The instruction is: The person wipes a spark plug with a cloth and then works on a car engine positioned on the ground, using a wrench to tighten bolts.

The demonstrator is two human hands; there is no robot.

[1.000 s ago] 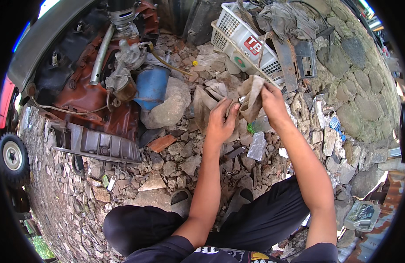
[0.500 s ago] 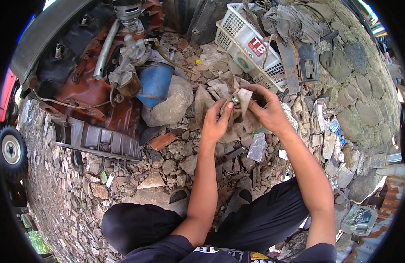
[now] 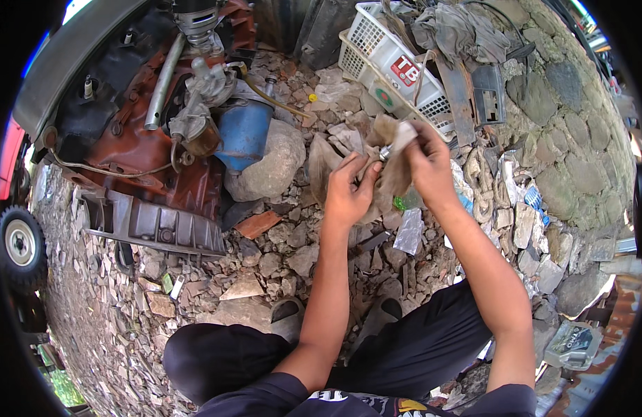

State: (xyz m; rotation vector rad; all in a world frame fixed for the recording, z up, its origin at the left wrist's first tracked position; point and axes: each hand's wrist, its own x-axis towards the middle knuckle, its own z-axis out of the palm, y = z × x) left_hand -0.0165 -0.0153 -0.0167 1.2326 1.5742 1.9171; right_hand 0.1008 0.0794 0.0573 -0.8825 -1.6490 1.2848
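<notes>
A stained brownish rag [image 3: 394, 182] hangs between my two hands above the rubble. My right hand [image 3: 431, 164] pinches a bunched upper fold of it, with fingers closed. Beside that fold sticks out a small shiny metal part [image 3: 384, 153], bolt-like; most of it is covered by the cloth, so its kind is unclear. My left hand [image 3: 350, 189] is curled at the rag's left side and grips the cloth, its thumb just below the metal part and apart from it.
An engine block [image 3: 126, 149] with a blue cylindrical canister [image 3: 243, 135] lies to the left, against a large stone [image 3: 275, 163]. White plastic baskets [image 3: 387, 76] stand ahead, with a grey cloth [image 3: 463, 35] nearby. Broken stones cover the ground. A stone wall [image 3: 571, 125] rises at right.
My right hand has moved slightly right and up, drawing the rag's fold and the metal part away from my left hand. The left thumb no longer touches the metal part.
</notes>
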